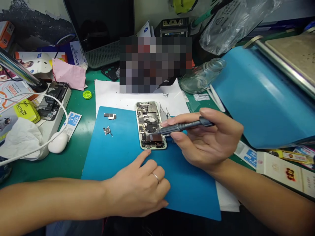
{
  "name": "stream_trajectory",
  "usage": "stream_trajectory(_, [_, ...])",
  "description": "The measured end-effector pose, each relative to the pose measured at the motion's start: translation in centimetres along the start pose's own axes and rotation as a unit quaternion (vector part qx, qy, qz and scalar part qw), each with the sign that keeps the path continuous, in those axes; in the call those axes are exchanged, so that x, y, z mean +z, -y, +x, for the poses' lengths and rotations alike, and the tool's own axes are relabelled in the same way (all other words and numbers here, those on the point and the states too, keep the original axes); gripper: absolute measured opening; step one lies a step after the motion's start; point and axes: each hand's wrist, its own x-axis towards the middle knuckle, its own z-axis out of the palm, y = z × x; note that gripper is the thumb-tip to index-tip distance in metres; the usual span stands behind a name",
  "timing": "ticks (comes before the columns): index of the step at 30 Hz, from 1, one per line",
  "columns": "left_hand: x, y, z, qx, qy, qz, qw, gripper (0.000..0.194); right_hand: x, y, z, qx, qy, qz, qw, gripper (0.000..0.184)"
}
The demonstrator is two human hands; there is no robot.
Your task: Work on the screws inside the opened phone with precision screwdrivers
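Note:
An opened smartphone (150, 122) with its inner parts exposed lies face-up on the blue mat (118, 154). My right hand (211, 141) grips a dark screwdriver (187, 126) near its middle and end, and the thin tip slants down over the phone's lower half. Whether the tip touches a part I cannot tell. My left hand (145, 183), a ring on one finger, rests its outstretched index fingertip at the phone's bottom edge; the other fingers are bent and hold nothing. Behind the screwdriver, slim metal tool tips (162, 111) stick out beside the phone, partly hidden.
Two small phone parts, a metal-covered piece (110, 116) and a small board (107, 131), lie left of the phone. A glass jar (201, 77) leans behind. A power strip (46, 144) with another opened phone (52, 98) stands left. A cigarette-style box (283, 172) sits right.

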Motion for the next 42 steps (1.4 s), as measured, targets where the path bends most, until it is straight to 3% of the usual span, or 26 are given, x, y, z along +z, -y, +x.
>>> stream_trajectory(4, [0.0,0.4,-0.2,0.0,0.017,-0.004,1.0,0.065,0.3,1.3,1.0,0.007,0.027,-0.014,1.0,0.077])
stream_trajectory(8, [-0.1,0.8,-0.2,0.002,0.041,-0.045,0.998,0.087,1.3,0.9,1.3,-0.046,0.027,-0.03,0.998,0.078])
stream_trajectory(17, [0.2,1.0,-0.1,-0.023,0.085,-0.066,0.994,0.085,1.1,-0.5,-0.9,-0.046,0.054,-0.058,0.996,0.082])
stream_trajectory(27, [0.4,1.0,-0.2,-0.023,0.081,-0.075,0.994,0.084,1.2,-0.6,-0.4,-0.06,0.08,-0.065,0.993,0.065])
stream_trajectory(34, [0.0,1.3,-0.1,-0.016,0.085,-0.078,0.993,0.081,1.7,-0.6,-1.5,-0.047,0.047,-0.096,0.993,0.071])
stream_trajectory(42, [0.0,1.3,0.0,-0.018,0.092,-0.087,0.992,0.077,1.7,-0.4,-1.5,-0.064,0.056,-0.101,0.991,0.072])
